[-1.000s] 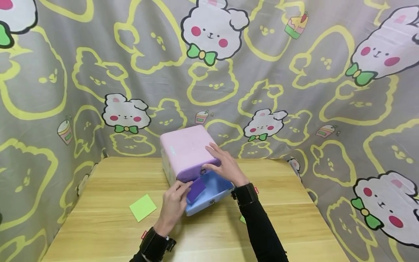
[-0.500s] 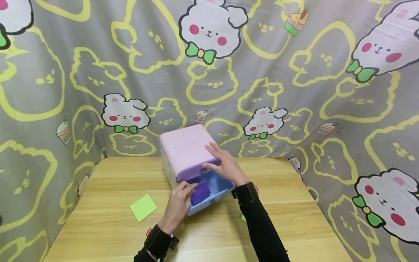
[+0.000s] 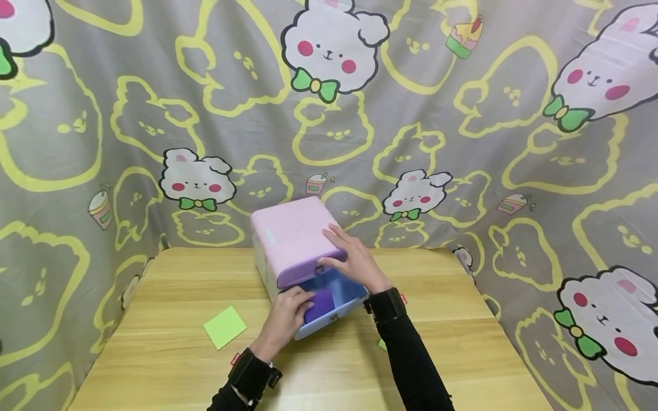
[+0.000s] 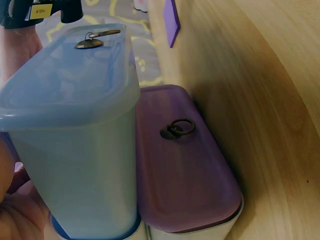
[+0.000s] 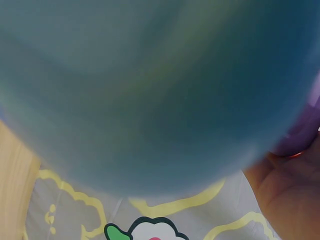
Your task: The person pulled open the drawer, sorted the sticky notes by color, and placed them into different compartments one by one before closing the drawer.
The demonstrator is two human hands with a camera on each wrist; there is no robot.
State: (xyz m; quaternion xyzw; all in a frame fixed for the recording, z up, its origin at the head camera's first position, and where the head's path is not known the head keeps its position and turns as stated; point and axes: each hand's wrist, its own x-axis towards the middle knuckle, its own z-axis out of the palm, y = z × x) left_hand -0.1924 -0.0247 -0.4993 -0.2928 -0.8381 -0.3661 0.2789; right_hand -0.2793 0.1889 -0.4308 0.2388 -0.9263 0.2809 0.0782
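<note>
A small drawer cabinet with a pink top (image 3: pixel 295 234) stands on the table, its blue drawer (image 3: pixel 329 322) pulled out at the front. Inside that drawer is a flat purple sheet, like a sticky note (image 3: pixel 321 306). My left hand (image 3: pixel 285 319) reaches over the drawer's left side and pinches the sheet's edge; the fingertips are partly hidden. My right hand (image 3: pixel 357 260) rests on the cabinet's right front edge with fingers spread, thumb near the ring pull of the purple upper drawer (image 3: pixel 308 271). The left wrist view shows the blue drawer front (image 4: pixel 70 75) beside a closed purple drawer (image 4: pixel 185 175).
A green sticky note (image 3: pixel 225 326) lies left of the cabinet on the wooden table (image 3: pixel 169 354). Another green corner (image 3: pixel 382 343) peeks out beside the right forearm. A flat purple piece (image 4: pixel 171 22) shows in the left wrist view. Patterned curtain (image 3: pixel 354 137) surrounds the table.
My left hand has moved right and further over the blue drawer, taking the purple sticky note along and lower into it. The right hand and cabinet have stayed put.
</note>
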